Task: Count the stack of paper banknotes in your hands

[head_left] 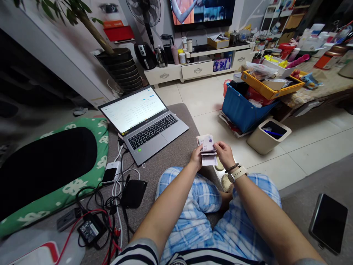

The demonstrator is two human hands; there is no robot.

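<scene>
Striped sleeves and both forearms run up from the bottom edge, over knees in blue checked trousers, and meet at a small stack of banknotes (207,148) held out in front of the body, above the edge of the grey cushion (176,147). Left hand (196,157) is closed on the stack's left side, thumb on top, fingers hidden underneath. Right hand (224,154), with a watch (237,173) and a bead bracelet at the wrist, pinches the right edge, fingertips curled onto the top note. Notes lie fanned a little, long axis running roughly left to right between the two hands, one end poking out below the rest. Both hands touch the stack, neither nearer than the other; it sits dead centre between them. Off to the left, an open laptop (145,121) rests on the same cushion, well apart from the notes, with a tangle of cables and a charger beside it. Right of the hands, on the tiled floor, stands a beige bin (268,135) near a blue crate
</scene>
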